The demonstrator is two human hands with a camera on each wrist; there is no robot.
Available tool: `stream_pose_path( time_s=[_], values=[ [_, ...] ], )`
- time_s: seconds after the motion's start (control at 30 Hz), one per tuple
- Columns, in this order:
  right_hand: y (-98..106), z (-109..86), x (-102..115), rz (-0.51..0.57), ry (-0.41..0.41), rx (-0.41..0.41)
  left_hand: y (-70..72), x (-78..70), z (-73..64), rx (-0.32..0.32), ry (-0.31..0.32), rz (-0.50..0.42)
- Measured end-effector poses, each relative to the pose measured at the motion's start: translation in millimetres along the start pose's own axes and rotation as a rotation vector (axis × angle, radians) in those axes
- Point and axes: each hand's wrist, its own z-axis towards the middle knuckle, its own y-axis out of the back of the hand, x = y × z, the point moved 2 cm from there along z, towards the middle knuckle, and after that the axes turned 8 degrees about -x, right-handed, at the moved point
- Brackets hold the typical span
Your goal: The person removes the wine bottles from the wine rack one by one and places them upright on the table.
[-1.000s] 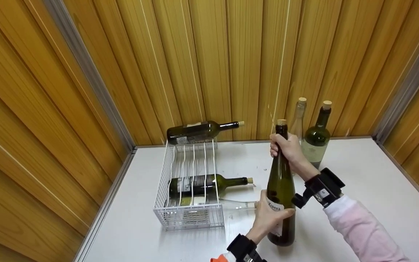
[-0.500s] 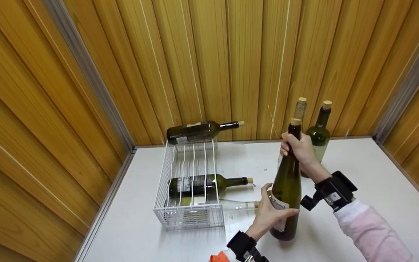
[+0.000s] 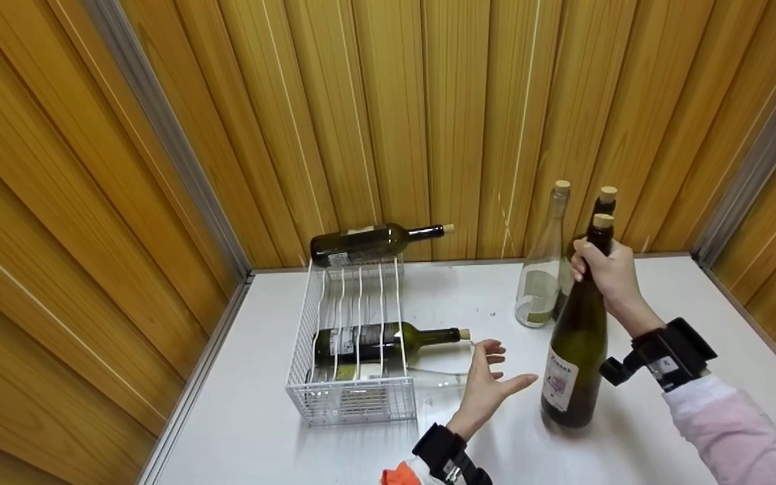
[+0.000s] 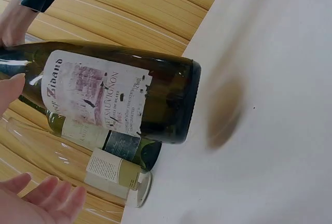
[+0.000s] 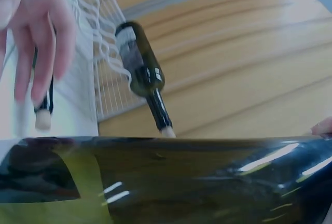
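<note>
My right hand [image 3: 610, 276] grips a tall dark green wine bottle [image 3: 576, 357] by its neck, just under the cork. The bottle is nearly upright, its base leaning slightly toward me. In the left wrist view its white label faces the camera, and a shadow lies on the table apart from its base. To its left, my left hand [image 3: 486, 384] is spread with thumb and fingers apart, touching no bottle. A clear corked bottle [image 3: 537, 289] stands behind the held one. Another green bottle [image 4: 78, 133] beside it is mostly hidden.
A white wire rack [image 3: 347, 386] stands on the left of the white table [image 3: 240, 431]. One dark bottle [image 3: 354, 248] lies across its back top; another green bottle [image 3: 422, 339] lies inside, with a clear bottle [image 3: 438, 379] below. Wood-grain walls [image 3: 455, 121] enclose the table.
The right hand has carried the wine bottle to the right, in front of the standing green bottle. The left hand has let go of its lower body and now stands apart.
</note>
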Motion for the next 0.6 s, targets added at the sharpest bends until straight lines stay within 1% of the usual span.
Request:
stream_pose_path(
  time_s=[0.13,0.3,0.43,0.53,0.6],
  values=[
    [16,9.5,2,-0.040,0.035,-0.050,1.4,0.1,0.7,-0.002,-0.007,0.008],
    [32,18.6,4,-0.087,0.065,-0.100,5.2,0.5,0.2,-0.017,-0.031,0.019],
    [43,26.9,4,-0.061,0.084,-0.148,7.5,0.3,-0.4,-0.025,-0.040,0.025],
    [51,33.8,3,-0.013,0.095,-0.183,9.2,-0.3,-1.1,-0.020,-0.039,0.028],
    [55,38.1,3,-0.018,0.111,-0.206,10.4,-0.8,-1.8,-0.012,-0.036,0.031]
  ],
)
